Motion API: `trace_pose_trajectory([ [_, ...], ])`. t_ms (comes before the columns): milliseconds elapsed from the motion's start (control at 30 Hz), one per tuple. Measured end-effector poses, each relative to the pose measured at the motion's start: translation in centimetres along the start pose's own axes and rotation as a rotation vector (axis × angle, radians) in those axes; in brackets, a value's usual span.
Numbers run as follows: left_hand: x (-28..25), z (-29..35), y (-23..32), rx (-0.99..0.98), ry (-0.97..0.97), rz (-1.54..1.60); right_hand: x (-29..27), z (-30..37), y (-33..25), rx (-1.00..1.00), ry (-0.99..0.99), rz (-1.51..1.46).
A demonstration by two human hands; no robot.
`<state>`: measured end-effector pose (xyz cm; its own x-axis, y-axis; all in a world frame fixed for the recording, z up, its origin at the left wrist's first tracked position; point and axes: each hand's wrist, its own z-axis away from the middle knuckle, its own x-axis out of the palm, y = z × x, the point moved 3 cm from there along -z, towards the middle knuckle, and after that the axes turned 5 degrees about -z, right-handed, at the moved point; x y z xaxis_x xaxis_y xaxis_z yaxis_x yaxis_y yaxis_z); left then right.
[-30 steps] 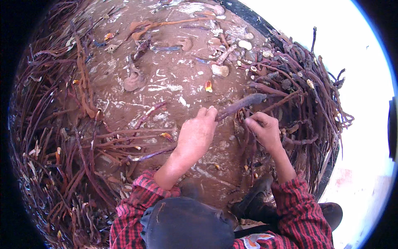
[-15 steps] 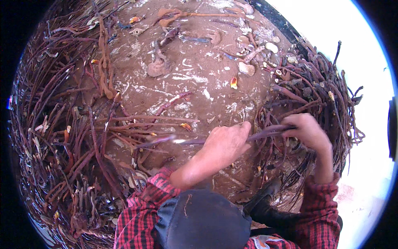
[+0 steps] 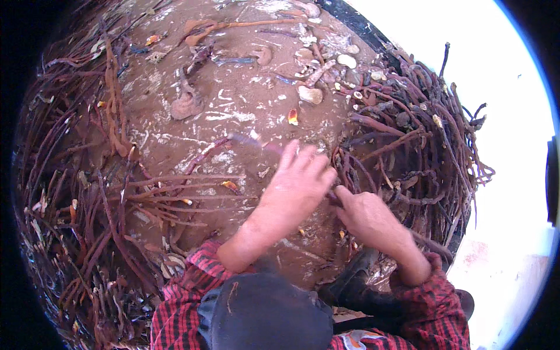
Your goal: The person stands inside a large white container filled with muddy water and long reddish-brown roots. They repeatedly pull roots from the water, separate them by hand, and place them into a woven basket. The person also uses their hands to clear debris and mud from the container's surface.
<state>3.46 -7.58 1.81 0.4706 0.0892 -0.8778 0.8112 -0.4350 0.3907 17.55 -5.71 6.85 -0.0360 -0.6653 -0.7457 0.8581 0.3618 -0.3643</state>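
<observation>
A long purplish-brown root (image 3: 430,244) runs slantwise under both of my hands. My left hand (image 3: 294,186) is closed over its middle part, back of the hand up. Just to the right, my right hand (image 3: 373,221) grips the same root between thumb and fingers. Beyond the left fingers, a pale, motion-blurred end (image 3: 248,141) sticks out to the upper left; I cannot make out its detail. The root between my two hands is mostly hidden by the fingers. Beside my right hand lies a heap of similar dark roots (image 3: 420,146).
A larger spread of long roots (image 3: 76,233) covers the left side. Across the reddish-brown ground (image 3: 233,99) lie pale chips, a knobby root piece (image 3: 186,105) and an orange-yellow scrap (image 3: 293,116). A dark boot (image 3: 350,286) is close below my right hand. A black edge (image 3: 361,26) borders the upper right.
My right hand has moved left and down, close to my left hand. The root has swung, its left end now pointing farther up. The whole view has shifted slightly.
</observation>
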Motion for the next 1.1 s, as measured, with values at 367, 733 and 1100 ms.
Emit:
trace_pose_trajectory([
  [367, -4.1, 9.0, -11.3, -0.674, 0.045, -0.402, 5.8, 0.6, 13.6, 0.286, 0.226, 0.246],
  [733, -1.6, 11.1, -12.7, -0.76, -0.117, -0.254, 3.1, -1.6, 11.4, 0.157, 0.425, 0.068],
  [1100, -5.1, 8.2, -10.9, -0.774, 0.206, -0.107, 4.9, -2.0, 10.7, 0.204, 0.337, 0.075],
])
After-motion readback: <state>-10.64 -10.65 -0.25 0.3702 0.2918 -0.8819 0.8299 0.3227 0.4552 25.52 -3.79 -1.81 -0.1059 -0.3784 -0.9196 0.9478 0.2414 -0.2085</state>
